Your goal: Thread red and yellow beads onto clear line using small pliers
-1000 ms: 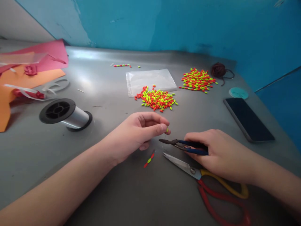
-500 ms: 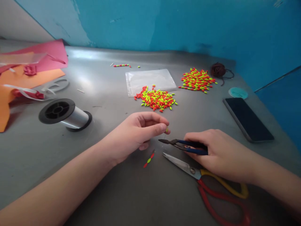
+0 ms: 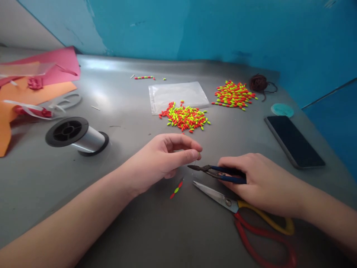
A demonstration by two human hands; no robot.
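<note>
The left hand (image 3: 166,152) pinches a tiny green bead (image 3: 199,156), mostly hidden, in its fingertips. The right hand (image 3: 259,182) holds blue-handled pliers (image 3: 213,171), dark and pointy-nosed, just below the bead.

The middle bead pile (image 3: 186,118) is on the worktop (image 3: 134,230). The bag (image 3: 178,92) is behind it. The spool (image 3: 90,139) is to its left, and what may be paper (image 3: 65,61) is farther left. Another bead pile (image 3: 234,95), the yarn (image 3: 258,82) and the phone (image 3: 295,143) are to its right. In front of it are the scissors (image 3: 228,203) and the pliers (image 3: 208,169), in the right hand (image 3: 259,182).
</note>
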